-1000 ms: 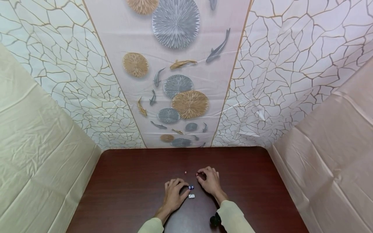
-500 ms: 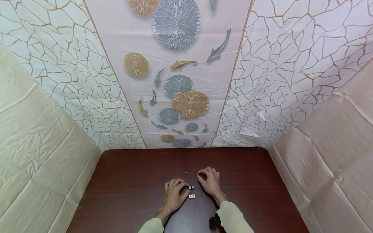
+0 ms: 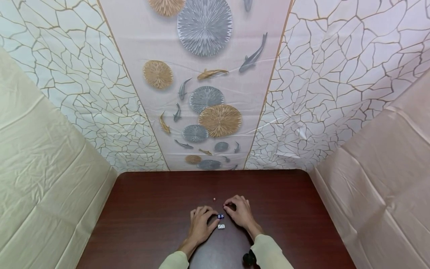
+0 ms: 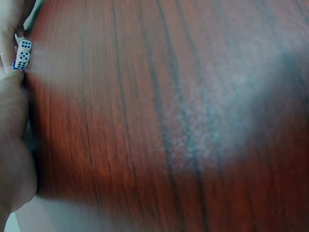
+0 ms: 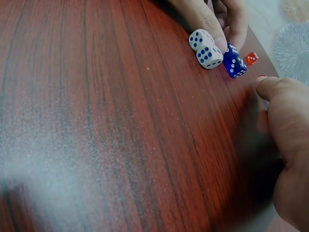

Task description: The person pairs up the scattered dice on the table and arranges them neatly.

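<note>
Thumb and index finger of the left hand point(image 3: 200, 226) grip the left end of a pair of blue dice point(image 3: 220, 216) with white pips. In the right wrist view, that thumb overlaps the side of a blue die point(image 5: 235, 66). A small red die point(image 3: 224, 205) is pinched between thumb and index finger of the right hand point(image 3: 241, 213), just beyond the blue pair and to its right. Another small red die point(image 3: 214, 199) lies farther back on the table. Nearer the body, two white dice point(image 3: 221, 226) with blue pips sit side by side, close to the left thumb.
The dark red-brown wooden table point(image 3: 151, 198) has a rounded far edge. A patterned cloth point(image 3: 215, 93) hangs behind it, and plain beige cloths point(image 3: 376, 179) line both sides. A small black object point(image 3: 248, 258) shows at the right sleeve.
The right hand has shifted slightly left and nearer the body, carrying the red die closer to the blue pair. The left hand and the other dice stay in place.
</note>
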The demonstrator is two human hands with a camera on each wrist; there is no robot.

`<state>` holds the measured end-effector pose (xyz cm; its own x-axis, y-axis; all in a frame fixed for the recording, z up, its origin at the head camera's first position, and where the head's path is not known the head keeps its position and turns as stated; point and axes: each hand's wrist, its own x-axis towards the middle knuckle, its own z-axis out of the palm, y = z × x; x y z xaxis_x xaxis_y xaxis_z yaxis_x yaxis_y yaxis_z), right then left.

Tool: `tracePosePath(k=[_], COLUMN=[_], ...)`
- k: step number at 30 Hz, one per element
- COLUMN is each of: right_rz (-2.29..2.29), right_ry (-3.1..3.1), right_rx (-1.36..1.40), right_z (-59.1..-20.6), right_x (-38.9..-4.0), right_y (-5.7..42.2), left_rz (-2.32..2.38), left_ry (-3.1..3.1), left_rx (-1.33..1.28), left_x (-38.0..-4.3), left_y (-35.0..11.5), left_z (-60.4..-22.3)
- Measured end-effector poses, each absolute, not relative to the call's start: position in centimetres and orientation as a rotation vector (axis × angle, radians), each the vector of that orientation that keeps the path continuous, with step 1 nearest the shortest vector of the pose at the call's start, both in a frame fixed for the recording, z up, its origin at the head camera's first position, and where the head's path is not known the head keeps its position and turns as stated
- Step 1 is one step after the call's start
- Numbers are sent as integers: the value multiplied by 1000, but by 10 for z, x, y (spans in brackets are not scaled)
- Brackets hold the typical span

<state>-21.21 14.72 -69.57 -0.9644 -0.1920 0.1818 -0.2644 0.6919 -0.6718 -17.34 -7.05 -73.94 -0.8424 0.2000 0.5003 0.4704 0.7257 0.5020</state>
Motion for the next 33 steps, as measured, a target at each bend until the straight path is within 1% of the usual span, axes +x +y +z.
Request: tracePosePath(k=[7, 16, 25, 33], right_rz=[1111, 1097, 1042, 1027], right_ry=[-2799, -2843, -2853, -2859], right_rx=[443, 417, 453, 444], right_z=[-695, -694, -696, -697], right_x=[-210, -210, -211, -210], right_y=[144, 140, 140, 140], left_rz=[-922, -919, -919, -966], left_ry=[-2556, -2568, -2577, -2565], left_rx=[-504, -496, -491, -535], left_x=[-172, -171, -172, -171], left_y=[-71, -71, -71, -75], left_z=[-737, -734, -735, -732])
